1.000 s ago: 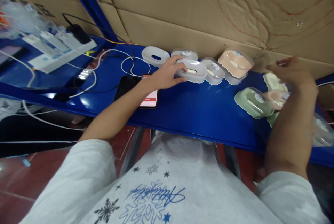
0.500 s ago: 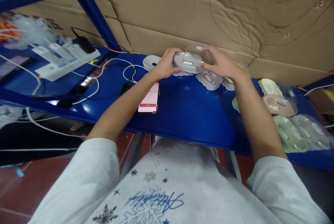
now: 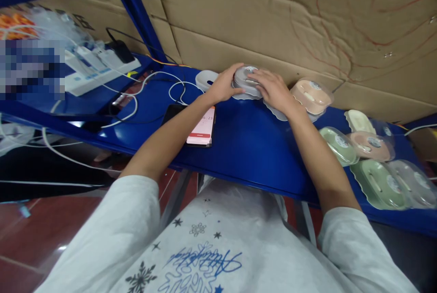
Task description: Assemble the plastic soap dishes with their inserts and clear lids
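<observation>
A grey soap box (image 3: 246, 89) with a wavy-edged base sits at the back of the blue table, against the cardboard. Its clear domed lid (image 3: 243, 72) carries a round sticker and lies over the box. My left hand (image 3: 226, 84) is closed around the box's left side, thumb in front and fingers behind. From the right, my right hand (image 3: 273, 90) lays its fingers over the lid, gripping it. Another grey box (image 3: 276, 111) is partly hidden beneath my right hand. To the left stands a pale open tray (image 3: 205, 79) with a dark hole.
A phone (image 3: 201, 131) lies under my left forearm. On the right are a peach box (image 3: 310, 95), green boxes (image 3: 380, 183) and other lidded boxes. White cables (image 3: 136, 97) and a power strip (image 3: 102, 76) are at left, by a blue frame post (image 3: 136, 10).
My right hand has brought the clear lid left and down onto the grey box. My left hand stays at the box's left side. The view has shifted slightly.
</observation>
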A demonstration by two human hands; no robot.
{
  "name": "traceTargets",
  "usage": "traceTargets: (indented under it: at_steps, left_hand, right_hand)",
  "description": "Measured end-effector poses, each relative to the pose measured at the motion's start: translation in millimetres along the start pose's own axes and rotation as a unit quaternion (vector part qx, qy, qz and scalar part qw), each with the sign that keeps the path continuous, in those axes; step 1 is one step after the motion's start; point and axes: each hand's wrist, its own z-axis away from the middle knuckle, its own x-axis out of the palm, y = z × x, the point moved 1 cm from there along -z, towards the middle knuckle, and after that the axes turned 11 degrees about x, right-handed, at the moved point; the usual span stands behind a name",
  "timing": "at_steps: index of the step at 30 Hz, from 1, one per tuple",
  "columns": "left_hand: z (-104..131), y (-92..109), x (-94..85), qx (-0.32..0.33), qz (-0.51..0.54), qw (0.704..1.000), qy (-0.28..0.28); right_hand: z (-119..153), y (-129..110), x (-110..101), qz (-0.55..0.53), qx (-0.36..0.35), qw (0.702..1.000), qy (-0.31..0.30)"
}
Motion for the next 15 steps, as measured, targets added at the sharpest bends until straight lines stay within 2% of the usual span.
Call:
traceTargets:
  at_steps: [4,10,15]
  left_hand:
    - [2,12,-4.4,-0.029,-0.049,0.998,-0.036]
    - [0,12,-1.0,-0.049,-0.029,0.998,-0.012]
    - [3,8,2.9,-0.033,-0.027,0.999,-0.001]
  right_hand:
    - [5,-7,-1,0.014,0.01,1.0,0.001]
    - [6,-2,9,0.047,0.087,0.995,0.009]
    - [5,0,14,0.029,0.09,0.996,0.006]
